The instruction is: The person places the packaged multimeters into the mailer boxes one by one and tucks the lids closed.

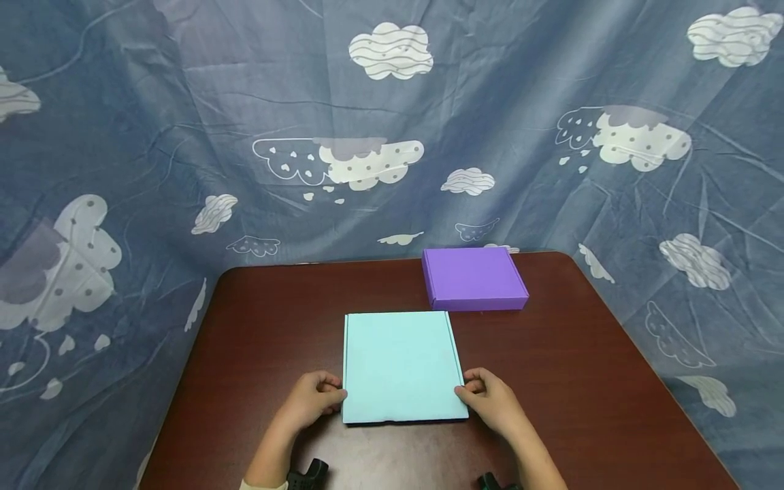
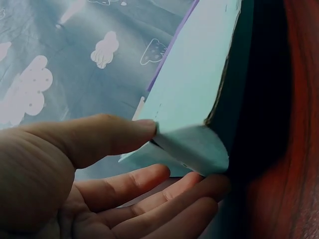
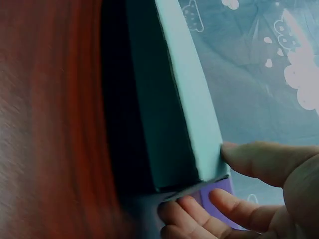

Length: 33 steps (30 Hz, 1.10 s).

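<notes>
A flat, light teal cardboard box (image 1: 404, 367) lies in front of the person, its dark front side showing as a thin strip in the head view. My left hand (image 1: 318, 395) holds its near left corner, thumb at the top edge and the other fingers lower down. At the near right corner my right hand (image 1: 486, 398) grips the box the same way. In the left wrist view a rounded flap (image 2: 199, 147) shows at the corner above the fingers. The right wrist view shows the lid (image 3: 192, 94) over a shaded front side.
A closed purple box (image 1: 474, 275) sits behind and to the right, close to the teal box's far right corner. Both are on a dark reddish-brown table (image 1: 275, 306). A blue curtain (image 1: 306, 82) with white clouds hangs around the table's back and sides.
</notes>
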### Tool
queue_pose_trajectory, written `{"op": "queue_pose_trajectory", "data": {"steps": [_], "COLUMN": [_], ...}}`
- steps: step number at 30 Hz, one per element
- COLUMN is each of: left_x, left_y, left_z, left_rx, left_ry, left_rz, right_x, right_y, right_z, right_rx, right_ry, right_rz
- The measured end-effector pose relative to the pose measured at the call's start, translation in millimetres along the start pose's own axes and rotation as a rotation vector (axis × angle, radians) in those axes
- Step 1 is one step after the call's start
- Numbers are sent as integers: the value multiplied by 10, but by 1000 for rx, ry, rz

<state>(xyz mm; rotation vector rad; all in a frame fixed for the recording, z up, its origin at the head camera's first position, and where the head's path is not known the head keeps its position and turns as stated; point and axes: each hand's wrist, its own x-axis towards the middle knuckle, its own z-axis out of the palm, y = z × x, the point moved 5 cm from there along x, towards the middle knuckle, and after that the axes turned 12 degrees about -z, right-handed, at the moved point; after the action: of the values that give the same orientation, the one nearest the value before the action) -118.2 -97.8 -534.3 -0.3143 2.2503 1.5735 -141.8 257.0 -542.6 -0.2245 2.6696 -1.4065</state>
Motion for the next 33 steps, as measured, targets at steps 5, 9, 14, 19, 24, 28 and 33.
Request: {"op": "queue_pose_trajectory", "data": {"steps": [5,9,14,19,24,28,33], "left_x": [-10,-5,-1,-2,3,-16,-71], "left_y": [-38,-76,-100,-106,-117,-111,28], "left_z": [15,23,32,35,29,-14,-99], "left_rx": [-38,-83,-114,-127,-143,-94,42], "left_ry": [12,22,29,34,45,55,40], "left_rz": [-25,-49,-62,-41,-11,19,92], "right_x": [-36,-46,-58,-62,-69,-88,-74], "right_y": [24,33,26,41,58,18,-92], "right_z": [42,55,48,73,113,75,-76], "right_rx": [38,58,56,107,187,172,17], "right_ry": [59,76,70,80,112,74,3], "right_rz": [6,9,17,21,29,20,-60]}}
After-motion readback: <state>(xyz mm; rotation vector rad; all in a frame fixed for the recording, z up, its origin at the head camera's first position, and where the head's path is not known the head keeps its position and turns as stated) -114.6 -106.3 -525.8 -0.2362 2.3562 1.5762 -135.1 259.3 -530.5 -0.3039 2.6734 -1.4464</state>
